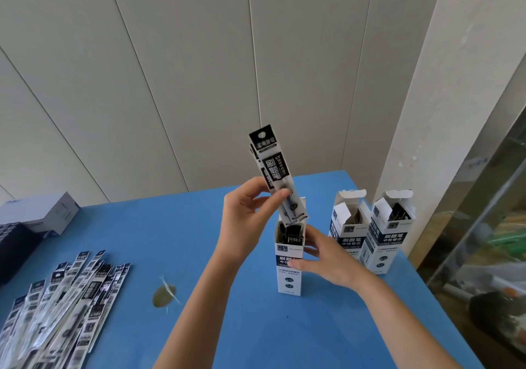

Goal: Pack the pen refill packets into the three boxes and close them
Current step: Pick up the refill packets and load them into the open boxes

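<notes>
My left hand [244, 215] pinches a few black-and-white pen refill packets [273, 166], held upright with their lower ends at the open top of a tall white box [289, 272]. That box stands in the middle of the blue table and has packets inside. My right hand [327, 257] grips its right side. Two more open white boxes [345, 226] [385, 237] stand to the right, flaps up, with dark packets inside. Several loose packets [62, 306] lie fanned out at the table's left front.
A grey-white carton [45, 212] and a dark box [14, 249] sit at the far left. A round hole with a scrap of tape [164, 294] marks the blue table [170, 232]. The table's right edge runs beside a glass partition [484, 212].
</notes>
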The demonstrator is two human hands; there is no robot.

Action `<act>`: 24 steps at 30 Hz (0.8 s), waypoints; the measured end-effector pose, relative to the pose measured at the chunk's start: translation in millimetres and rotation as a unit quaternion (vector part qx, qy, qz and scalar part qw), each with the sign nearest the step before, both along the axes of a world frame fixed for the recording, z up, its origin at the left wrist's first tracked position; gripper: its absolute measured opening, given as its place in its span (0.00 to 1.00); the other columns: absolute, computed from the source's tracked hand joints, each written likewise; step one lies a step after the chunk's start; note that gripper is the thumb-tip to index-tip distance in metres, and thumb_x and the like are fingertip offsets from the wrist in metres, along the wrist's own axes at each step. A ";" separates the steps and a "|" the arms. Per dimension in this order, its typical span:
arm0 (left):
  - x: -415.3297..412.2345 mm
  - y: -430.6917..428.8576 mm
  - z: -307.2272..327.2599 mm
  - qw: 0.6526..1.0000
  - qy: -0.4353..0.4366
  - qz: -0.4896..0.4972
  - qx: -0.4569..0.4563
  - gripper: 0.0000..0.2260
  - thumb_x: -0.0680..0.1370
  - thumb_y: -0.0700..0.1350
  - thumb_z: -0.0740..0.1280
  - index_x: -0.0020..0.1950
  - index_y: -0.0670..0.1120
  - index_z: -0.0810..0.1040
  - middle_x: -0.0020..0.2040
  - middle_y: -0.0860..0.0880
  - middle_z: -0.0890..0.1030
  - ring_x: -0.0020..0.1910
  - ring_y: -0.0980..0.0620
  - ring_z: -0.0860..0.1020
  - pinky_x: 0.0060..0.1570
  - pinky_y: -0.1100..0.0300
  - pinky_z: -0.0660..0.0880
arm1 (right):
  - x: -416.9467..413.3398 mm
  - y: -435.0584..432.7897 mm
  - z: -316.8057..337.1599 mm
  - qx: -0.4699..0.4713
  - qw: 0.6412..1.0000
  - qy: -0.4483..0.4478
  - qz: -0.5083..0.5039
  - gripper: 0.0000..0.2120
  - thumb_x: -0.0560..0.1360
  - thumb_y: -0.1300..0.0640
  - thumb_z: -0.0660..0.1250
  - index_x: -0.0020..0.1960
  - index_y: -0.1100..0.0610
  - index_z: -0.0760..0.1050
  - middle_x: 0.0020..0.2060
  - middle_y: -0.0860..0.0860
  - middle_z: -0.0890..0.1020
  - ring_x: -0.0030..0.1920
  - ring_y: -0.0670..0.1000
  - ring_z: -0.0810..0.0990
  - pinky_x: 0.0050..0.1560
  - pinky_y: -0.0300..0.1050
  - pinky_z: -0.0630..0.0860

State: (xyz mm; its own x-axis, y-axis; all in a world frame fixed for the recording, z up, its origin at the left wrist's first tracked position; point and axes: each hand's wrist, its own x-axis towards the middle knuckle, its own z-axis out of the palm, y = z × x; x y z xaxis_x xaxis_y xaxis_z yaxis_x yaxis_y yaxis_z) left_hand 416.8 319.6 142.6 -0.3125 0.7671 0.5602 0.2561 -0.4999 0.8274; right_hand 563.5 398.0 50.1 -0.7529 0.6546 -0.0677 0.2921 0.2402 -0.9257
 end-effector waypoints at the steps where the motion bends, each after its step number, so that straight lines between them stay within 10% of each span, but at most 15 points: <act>1: 0.1 -0.1 -0.8 1.000 0.002 -0.006 0.000 0.08 0.73 0.37 0.68 0.45 0.50 0.80 0.40 0.56 0.83 0.41 0.59 0.80 0.42 0.66 0.76 | -0.3 0.1 0.3 -0.001 1.000 0.000 0.001 0.26 0.70 0.59 0.73 0.64 0.49 0.67 0.58 0.41 0.77 0.59 0.36 0.75 0.62 0.31 0.68; 24: -13.1 -4.0 -19.3 0.998 0.035 -0.024 -0.041 0.12 0.74 0.36 0.66 0.48 0.54 0.80 0.45 0.60 0.84 0.48 0.59 0.81 0.50 0.67 0.76 | -0.9 0.6 4.6 -0.010 1.000 0.000 0.010 0.27 0.71 0.60 0.72 0.65 0.49 0.65 0.60 0.44 0.77 0.61 0.42 0.74 0.64 0.35 0.68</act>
State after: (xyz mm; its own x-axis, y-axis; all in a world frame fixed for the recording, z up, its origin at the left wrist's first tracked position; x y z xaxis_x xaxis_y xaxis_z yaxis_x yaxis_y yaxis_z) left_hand 403.7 315.6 123.3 -0.2363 0.8243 0.5145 0.2921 -0.4447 0.8467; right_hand 562.7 398.7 54.7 -0.7663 0.6373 -0.0810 0.2879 0.2280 -0.9301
